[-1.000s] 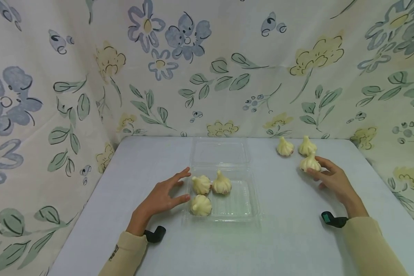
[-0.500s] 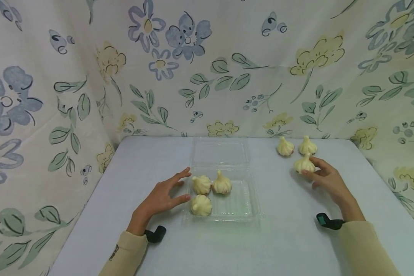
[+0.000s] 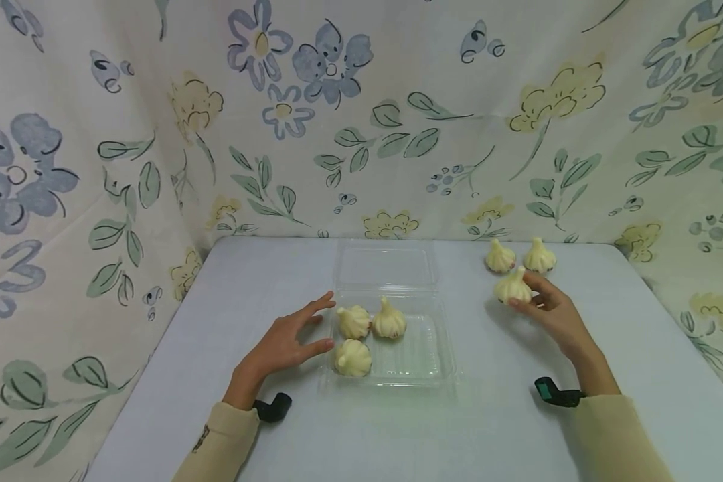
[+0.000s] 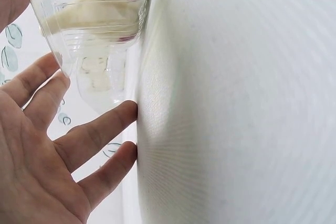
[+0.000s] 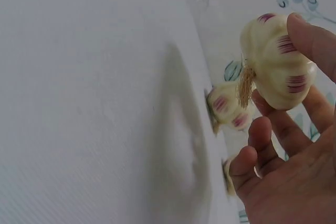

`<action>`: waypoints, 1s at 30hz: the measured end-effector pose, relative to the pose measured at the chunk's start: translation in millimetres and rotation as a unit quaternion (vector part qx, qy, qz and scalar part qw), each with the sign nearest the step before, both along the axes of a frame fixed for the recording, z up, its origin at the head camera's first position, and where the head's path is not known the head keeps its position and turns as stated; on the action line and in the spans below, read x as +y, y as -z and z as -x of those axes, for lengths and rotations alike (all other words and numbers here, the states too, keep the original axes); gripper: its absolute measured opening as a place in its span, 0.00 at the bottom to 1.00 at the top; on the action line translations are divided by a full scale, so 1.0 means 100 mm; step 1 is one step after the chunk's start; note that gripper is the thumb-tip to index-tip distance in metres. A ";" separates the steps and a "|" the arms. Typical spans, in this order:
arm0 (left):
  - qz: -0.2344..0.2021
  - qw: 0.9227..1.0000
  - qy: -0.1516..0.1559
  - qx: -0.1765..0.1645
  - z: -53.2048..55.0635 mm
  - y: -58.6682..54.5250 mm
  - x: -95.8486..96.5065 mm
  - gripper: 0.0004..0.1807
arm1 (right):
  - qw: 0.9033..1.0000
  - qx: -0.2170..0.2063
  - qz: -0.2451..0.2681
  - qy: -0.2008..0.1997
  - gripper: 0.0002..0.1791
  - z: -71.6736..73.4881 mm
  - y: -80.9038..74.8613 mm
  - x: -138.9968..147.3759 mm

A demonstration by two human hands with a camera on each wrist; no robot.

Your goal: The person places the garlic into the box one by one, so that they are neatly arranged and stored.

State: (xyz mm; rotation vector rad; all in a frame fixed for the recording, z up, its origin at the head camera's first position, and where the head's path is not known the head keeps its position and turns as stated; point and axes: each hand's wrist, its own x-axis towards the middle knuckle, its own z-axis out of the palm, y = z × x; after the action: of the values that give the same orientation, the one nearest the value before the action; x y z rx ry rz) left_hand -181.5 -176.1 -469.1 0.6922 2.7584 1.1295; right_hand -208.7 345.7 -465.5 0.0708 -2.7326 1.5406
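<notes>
My right hand (image 3: 557, 314) pinches a garlic bulb (image 3: 513, 288) between thumb and fingers, above the table at the right. In the right wrist view that garlic bulb (image 5: 278, 61) shows purple streaks and a tuft of roots, held off the surface. My left hand (image 3: 286, 345) has its fingers spread at the left side of a clear plastic clamshell box (image 3: 418, 355). In the left wrist view, fingertips touch the box's rim (image 4: 50, 45) and two other fingers meet the table. Three garlic bulbs sit in the box's left part, one of them a bulb (image 3: 389, 318) standing upright.
Two more garlic bulbs, one a left bulb (image 3: 500, 257) and one a right bulb (image 3: 539, 256), stand at the table's far right. The box's lid (image 3: 387, 264) lies open toward the back. A floral curtain (image 3: 361, 134) hangs behind the white table (image 3: 488, 428).
The right hand has carried its garlic bulb leftward, away from beside the two standing bulbs, and it now hangs above the table. The left hand and the box have stayed in place.
</notes>
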 end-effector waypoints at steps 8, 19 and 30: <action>-0.001 1.000 0.003 0.007 0.01 -0.01 0.01 0.46 | 0.999 0.012 0.032 -0.011 0.36 -0.04 0.01 -0.22; 0.005 1.000 -0.003 0.003 -0.01 -0.02 0.02 0.46 | 0.997 0.034 0.067 -0.035 0.31 -0.07 -0.03 -0.51; 0.005 1.000 -0.007 0.003 0.00 -0.01 0.01 0.46 | 0.992 0.040 0.089 -0.074 0.30 -0.08 0.00 -0.64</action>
State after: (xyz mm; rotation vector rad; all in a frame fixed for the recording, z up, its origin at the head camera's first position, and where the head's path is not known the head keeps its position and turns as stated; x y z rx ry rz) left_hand -181.3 -174.6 -468.5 0.6786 2.7753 1.1182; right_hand -200.3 281.7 -465.0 0.3341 -2.5686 1.7699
